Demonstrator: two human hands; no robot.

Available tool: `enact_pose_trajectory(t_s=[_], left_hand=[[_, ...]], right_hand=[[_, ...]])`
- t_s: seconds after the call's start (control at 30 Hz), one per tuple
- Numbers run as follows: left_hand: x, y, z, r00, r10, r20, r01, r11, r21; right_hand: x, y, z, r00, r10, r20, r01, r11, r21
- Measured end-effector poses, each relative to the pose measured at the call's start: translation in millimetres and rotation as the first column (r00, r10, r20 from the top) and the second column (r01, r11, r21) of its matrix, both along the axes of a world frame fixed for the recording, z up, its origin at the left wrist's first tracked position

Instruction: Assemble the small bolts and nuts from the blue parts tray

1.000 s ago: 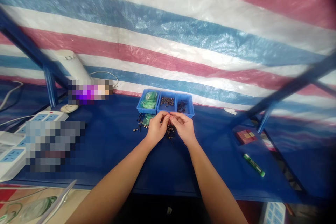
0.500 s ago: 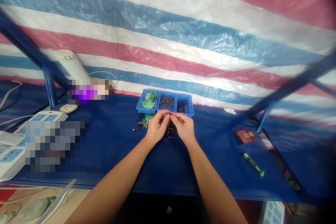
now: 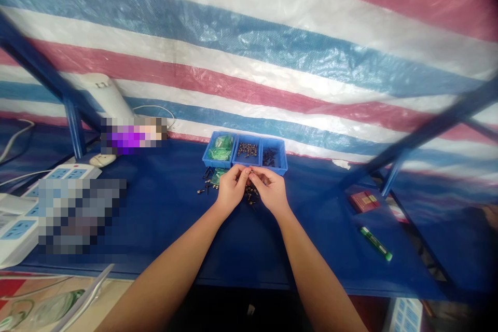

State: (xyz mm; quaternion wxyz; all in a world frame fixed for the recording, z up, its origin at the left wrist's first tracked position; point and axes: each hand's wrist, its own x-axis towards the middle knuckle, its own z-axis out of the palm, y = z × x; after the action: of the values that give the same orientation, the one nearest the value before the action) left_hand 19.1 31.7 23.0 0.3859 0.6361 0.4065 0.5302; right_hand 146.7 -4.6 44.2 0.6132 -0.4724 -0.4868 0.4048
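Three small blue bins stand side by side in the middle of the frame, joined in a row on a blue tabletop (image 3: 155, 218). The left bin (image 3: 217, 164) has shiny green packets (image 3: 220, 154) in it, and they fill most of it. The middle bin (image 3: 249, 160) has lots of tiny brass-coloured pieces (image 3: 248, 149) lying on its floor. The right bin (image 3: 278, 170) has thin black pieces (image 3: 269, 157) in a loose heap.

Just in front of the bins, near the centre of the frame, is a little pile on the tabletop. It has one more green packet (image 3: 218, 176), some loose black pieces (image 3: 207, 172) and some loose dark and brass pieces (image 3: 252, 197). The hands cover part of this pile.

The left hand (image 3: 233, 187) and the right hand (image 3: 271, 187) meet over it. On each hand the thumb and first finger are close together, and the tips of both hands come together at one spot. Whatever may be between them is too small to see, so I cannot tell what either hand holds.

At the right of the frame are a red box (image 3: 364, 201) and a green tube (image 3: 375, 244). At the lower left is a clear glass jar (image 3: 58, 307); its inside is too blurry to tell.
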Motion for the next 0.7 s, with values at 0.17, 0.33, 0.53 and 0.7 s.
enact_pose_trajectory(t_s=[0.17,0.33,0.53,0.7], left_hand=[[0.1,-0.7,2.0,0.996,-0.073,0.051,0.075,0.997,-0.030],[1.3,-3.3,3.9,0.995,-0.093,0.020,0.093,0.995,0.028],[2.3,-3.4,3.5,1.000,-0.020,0.009,0.019,0.994,0.111],[-0.3,-2.1,5.2,0.997,0.008,-0.072,0.001,0.993,0.120]], right_hand=[[2.7,3.2,-3.3,0.998,-0.046,-0.033,0.046,0.999,-0.010],[7.5,4.8,-2.3,0.994,-0.072,-0.084,0.069,0.997,-0.036],[6.3,4.0,0.3,0.995,-0.032,-0.091,0.030,0.999,-0.032],[4.4,2.9,0.7,0.998,-0.006,-0.069,0.006,1.000,0.005]])
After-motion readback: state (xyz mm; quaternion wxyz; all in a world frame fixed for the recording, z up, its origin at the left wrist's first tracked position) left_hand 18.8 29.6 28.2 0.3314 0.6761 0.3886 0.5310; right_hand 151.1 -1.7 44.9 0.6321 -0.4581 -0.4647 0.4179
